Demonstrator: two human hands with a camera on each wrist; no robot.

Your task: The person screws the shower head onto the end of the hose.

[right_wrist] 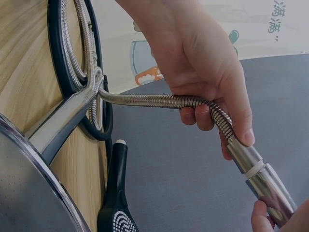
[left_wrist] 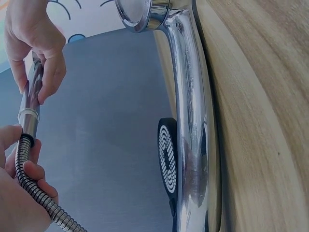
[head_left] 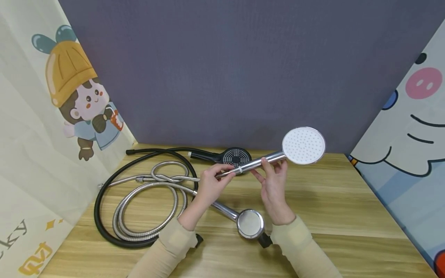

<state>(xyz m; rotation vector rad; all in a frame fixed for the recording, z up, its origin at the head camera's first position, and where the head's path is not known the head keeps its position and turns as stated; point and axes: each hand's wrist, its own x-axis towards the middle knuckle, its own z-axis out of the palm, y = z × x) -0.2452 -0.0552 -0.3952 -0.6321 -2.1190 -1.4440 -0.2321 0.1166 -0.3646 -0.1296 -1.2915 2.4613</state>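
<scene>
My left hand (head_left: 210, 185) grips the end of a metal shower hose (left_wrist: 42, 197), thumb and fingertips right at its conical nut (right_wrist: 245, 155). With thumb and fingers, my right hand (head_left: 276, 189) holds the chrome handle (head_left: 264, 160) of a shower head with a round white face (head_left: 304, 146). Nut and handle are in line, with a thin pale ring (right_wrist: 254, 168) where they meet. Both are raised above the table, the white face tilted up to the right. Below my hands lies a second chrome shower head (head_left: 250, 224), its handle pointing back left.
A black shower head (head_left: 236, 157) lies at the table's back edge. Coiled metal hose (head_left: 119, 216) and a black hose (head_left: 98, 208) spread over the left of the wooden table (head_left: 340, 216). A grey panel (head_left: 222, 69) stands behind; printed sheets flank both sides.
</scene>
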